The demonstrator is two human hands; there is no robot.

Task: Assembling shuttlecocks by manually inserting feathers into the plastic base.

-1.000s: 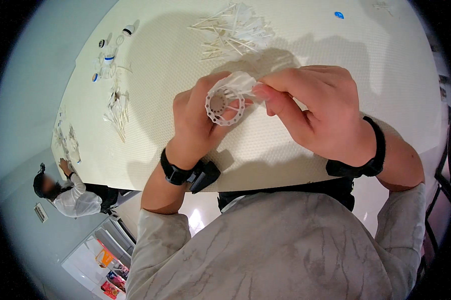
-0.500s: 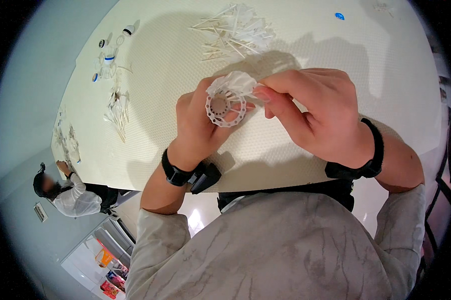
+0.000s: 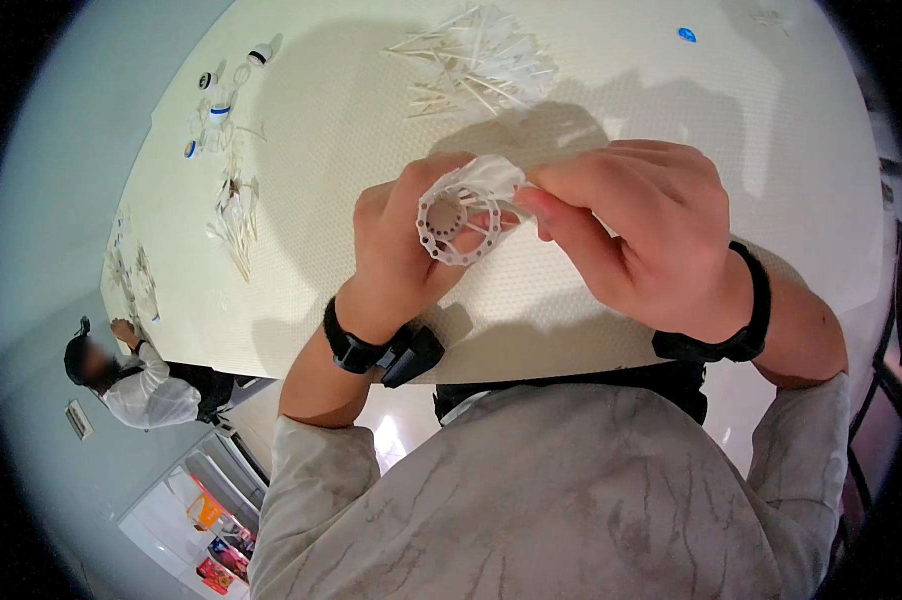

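Note:
My left hand [image 3: 401, 225] is wrapped round a white plastic shuttlecock frame [image 3: 428, 236], its open ring of small holes facing up and a narrower ring showing deeper inside. Several white feathers [image 3: 489, 178] overlap along the ring's far edge. Thumb and forefinger of my right hand [image 3: 641, 225] are pinched together at the right end of these feathers, on a white feather's edge; most of what lies between the fingertips is hidden.
Beyond my hands lies a loose pile of white feathers [image 3: 481, 65]. To the left are a smaller feather bunch [image 3: 236, 215] and shuttlecock parts [image 3: 220, 112] with blue or black bands. A blue piece [image 3: 687, 34] lies far right. Another person [image 3: 146, 385] works at the table's left edge.
The frame in my left hand has shifted slightly right and nearer me, tilting a little. My right hand has moved slightly right, still pinching at the feathers.

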